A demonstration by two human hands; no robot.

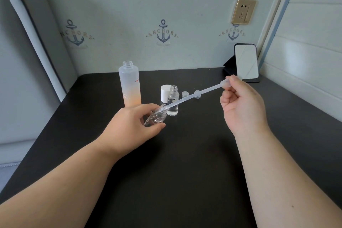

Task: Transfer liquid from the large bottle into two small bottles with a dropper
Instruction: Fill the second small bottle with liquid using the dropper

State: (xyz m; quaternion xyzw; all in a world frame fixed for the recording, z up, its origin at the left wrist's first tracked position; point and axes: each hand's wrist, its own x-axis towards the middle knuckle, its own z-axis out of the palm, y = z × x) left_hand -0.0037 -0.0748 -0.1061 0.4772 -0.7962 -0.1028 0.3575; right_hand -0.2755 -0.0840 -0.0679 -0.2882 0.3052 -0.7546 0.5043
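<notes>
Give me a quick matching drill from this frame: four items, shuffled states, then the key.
Items:
1. large bottle
2. tilted small bottle
3. dropper
4. white cap

States:
A. bulb pinched by the right hand, tip at a bottle mouth
B. standing uncapped, frosted, orange toward the base
C. upright on the table behind the standing small bottle
D. held in the left hand

Pairs: 1-B, 2-D, 3-A, 4-C

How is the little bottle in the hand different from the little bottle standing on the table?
The small clear bottle in the left hand is tilted, with the dropper's tip in its mouth. The small clear bottle on the black table stands upright, untouched. Both are uncapped and hold clear liquid.
</notes>
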